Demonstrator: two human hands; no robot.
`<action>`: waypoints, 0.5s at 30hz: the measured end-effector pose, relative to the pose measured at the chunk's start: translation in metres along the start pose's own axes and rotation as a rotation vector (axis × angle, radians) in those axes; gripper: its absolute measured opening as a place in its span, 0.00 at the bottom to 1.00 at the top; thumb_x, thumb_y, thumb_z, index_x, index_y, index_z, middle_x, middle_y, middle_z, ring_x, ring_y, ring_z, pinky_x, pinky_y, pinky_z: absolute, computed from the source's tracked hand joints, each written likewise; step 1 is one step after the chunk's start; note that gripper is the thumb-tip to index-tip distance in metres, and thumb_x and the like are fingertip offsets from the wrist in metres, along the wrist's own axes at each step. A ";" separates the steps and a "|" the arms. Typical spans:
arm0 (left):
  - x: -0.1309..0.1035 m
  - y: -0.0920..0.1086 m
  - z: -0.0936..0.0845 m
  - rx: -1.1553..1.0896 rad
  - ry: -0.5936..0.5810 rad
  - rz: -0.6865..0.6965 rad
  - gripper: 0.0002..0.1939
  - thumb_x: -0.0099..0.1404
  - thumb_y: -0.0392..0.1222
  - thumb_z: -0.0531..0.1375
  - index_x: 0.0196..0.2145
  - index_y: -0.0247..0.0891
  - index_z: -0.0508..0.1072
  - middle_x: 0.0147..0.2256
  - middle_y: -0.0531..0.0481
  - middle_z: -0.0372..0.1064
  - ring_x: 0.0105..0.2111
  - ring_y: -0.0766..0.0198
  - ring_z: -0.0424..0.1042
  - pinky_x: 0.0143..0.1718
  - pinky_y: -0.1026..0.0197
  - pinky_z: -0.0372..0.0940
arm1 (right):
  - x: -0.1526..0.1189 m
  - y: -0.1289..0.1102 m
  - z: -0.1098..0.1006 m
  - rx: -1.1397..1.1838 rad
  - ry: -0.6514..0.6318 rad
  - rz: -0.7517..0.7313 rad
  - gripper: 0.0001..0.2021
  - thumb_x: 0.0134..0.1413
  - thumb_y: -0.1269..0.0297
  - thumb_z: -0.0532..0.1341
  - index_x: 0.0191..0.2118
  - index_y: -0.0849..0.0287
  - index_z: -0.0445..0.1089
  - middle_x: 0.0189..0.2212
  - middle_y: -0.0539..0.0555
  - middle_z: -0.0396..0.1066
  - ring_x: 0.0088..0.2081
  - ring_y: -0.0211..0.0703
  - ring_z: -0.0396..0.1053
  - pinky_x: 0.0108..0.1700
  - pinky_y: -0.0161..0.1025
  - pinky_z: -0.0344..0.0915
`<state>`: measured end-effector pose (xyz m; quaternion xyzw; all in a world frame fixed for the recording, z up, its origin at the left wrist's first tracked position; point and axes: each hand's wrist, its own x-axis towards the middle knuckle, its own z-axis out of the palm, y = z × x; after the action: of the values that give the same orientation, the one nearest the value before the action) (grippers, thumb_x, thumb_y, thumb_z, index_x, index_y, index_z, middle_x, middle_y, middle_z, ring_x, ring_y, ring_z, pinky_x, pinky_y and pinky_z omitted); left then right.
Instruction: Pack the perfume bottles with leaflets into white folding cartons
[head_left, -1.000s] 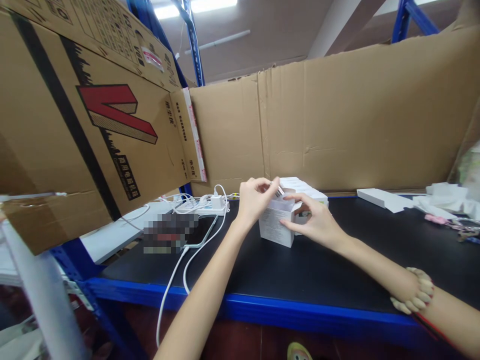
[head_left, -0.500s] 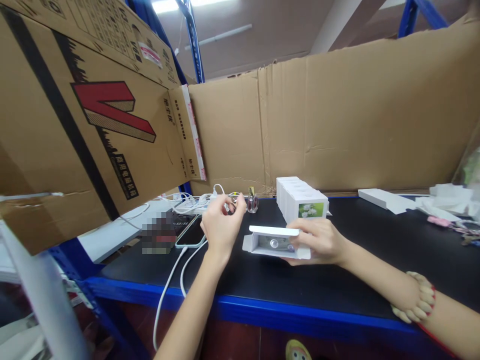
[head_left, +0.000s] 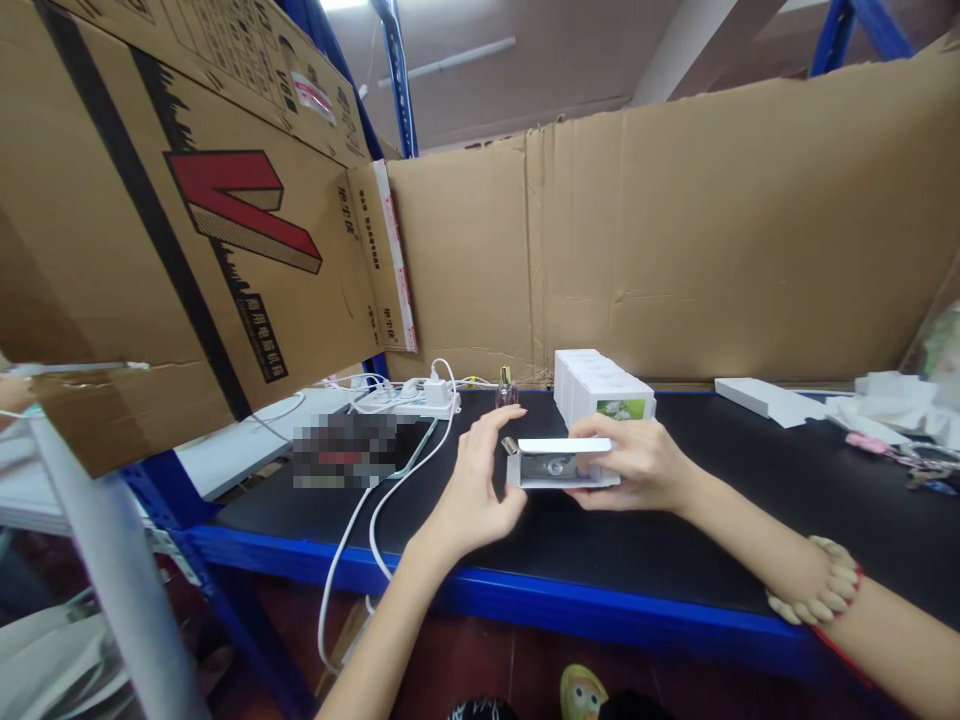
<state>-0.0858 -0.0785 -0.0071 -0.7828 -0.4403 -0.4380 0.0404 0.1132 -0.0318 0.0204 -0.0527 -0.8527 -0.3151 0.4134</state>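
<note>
My right hand [head_left: 645,465] grips a small white carton [head_left: 566,446] above the black tabletop. Its long side is open toward me, and a round, shiny clear thing [head_left: 556,467] shows inside. At the carton's left end, my left hand [head_left: 480,490] has its thumb and fingers spread apart around the end flap; I cannot tell whether they touch it. A small brownish metallic piece [head_left: 510,445] sticks out by the carton's upper left corner. Behind my left fingers stands a glass bottle with a gold cap [head_left: 505,376], partly hidden.
White cartons [head_left: 592,385] with a flower picture stand in a row behind my right hand. A flat white carton [head_left: 772,400] and crumpled white paper [head_left: 874,405] lie right. A power strip [head_left: 420,398], white cables and a phone [head_left: 420,445] are left. Cardboard [head_left: 712,240] walls the back.
My left hand has moved right and down to the carton, its fingers opening from a curled pinch. The carton stays in my right hand, its left flap now beside my left fingers.
</note>
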 end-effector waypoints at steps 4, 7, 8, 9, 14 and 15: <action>-0.003 0.004 0.012 -0.025 -0.074 0.043 0.30 0.54 0.33 0.55 0.54 0.37 0.52 0.50 0.43 0.61 0.47 0.58 0.64 0.49 0.54 0.59 | -0.001 0.003 0.002 -0.022 -0.053 0.047 0.07 0.46 0.62 0.58 0.27 0.59 0.69 0.30 0.53 0.73 0.24 0.32 0.69 0.26 0.29 0.64; 0.000 0.002 0.019 0.010 -0.075 0.043 0.22 0.59 0.33 0.53 0.52 0.39 0.55 0.45 0.47 0.66 0.42 0.61 0.67 0.45 0.57 0.63 | -0.003 0.006 0.004 -0.068 -0.157 0.152 0.07 0.45 0.62 0.59 0.28 0.60 0.69 0.32 0.55 0.73 0.26 0.36 0.70 0.25 0.31 0.64; 0.001 0.001 0.020 0.028 -0.059 0.044 0.21 0.60 0.32 0.52 0.51 0.39 0.56 0.44 0.48 0.67 0.42 0.61 0.68 0.43 0.58 0.63 | -0.003 0.006 0.005 -0.088 -0.208 0.210 0.07 0.44 0.62 0.59 0.29 0.60 0.69 0.32 0.55 0.73 0.27 0.38 0.70 0.24 0.31 0.63; 0.001 0.001 0.020 0.051 -0.040 0.049 0.20 0.60 0.32 0.53 0.49 0.40 0.57 0.44 0.48 0.67 0.41 0.61 0.68 0.42 0.59 0.64 | -0.003 0.005 0.006 -0.110 -0.261 0.277 0.08 0.43 0.62 0.60 0.30 0.61 0.69 0.32 0.56 0.73 0.28 0.39 0.71 0.22 0.32 0.63; -0.001 0.004 0.017 0.137 -0.008 0.103 0.15 0.59 0.33 0.54 0.45 0.41 0.61 0.40 0.51 0.68 0.38 0.62 0.68 0.37 0.61 0.65 | 0.001 -0.007 0.006 -0.151 -0.475 0.508 0.14 0.43 0.65 0.59 0.39 0.61 0.67 0.37 0.59 0.71 0.34 0.45 0.71 0.21 0.34 0.64; -0.002 0.005 0.016 0.142 -0.005 0.106 0.15 0.59 0.33 0.55 0.44 0.41 0.61 0.40 0.52 0.68 0.38 0.62 0.68 0.37 0.61 0.65 | 0.002 -0.010 0.005 -0.146 -0.503 0.529 0.14 0.44 0.64 0.58 0.40 0.60 0.66 0.38 0.59 0.71 0.35 0.46 0.71 0.23 0.35 0.65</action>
<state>-0.0723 -0.0756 -0.0164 -0.8013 -0.4281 -0.4011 0.1177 0.1050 -0.0377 0.0148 -0.3763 -0.8597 -0.2348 0.2534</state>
